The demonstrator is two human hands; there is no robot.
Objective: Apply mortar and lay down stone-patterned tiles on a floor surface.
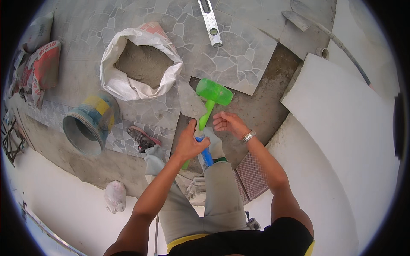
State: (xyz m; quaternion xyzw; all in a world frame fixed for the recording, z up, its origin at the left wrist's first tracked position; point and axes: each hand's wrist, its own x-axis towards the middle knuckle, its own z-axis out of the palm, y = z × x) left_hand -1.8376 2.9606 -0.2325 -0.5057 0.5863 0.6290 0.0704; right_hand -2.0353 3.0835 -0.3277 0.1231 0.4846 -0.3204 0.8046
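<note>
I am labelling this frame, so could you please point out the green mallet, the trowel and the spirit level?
green mallet [215, 91], head view, on the side of its green head.
trowel [190, 102], head view, middle of its grey blade.
spirit level [210, 22], head view, midway along its metal bar.

An open white sack [141, 64] of grey powder stands on the tiled floor at eleven o'clock, its mouth rolled back, with red print along its top edge. Flat red and grey sacks [40, 64] lie piled at ten o'clock near the rim. A small white bag [115, 196] sits at seven o'clock
</note>
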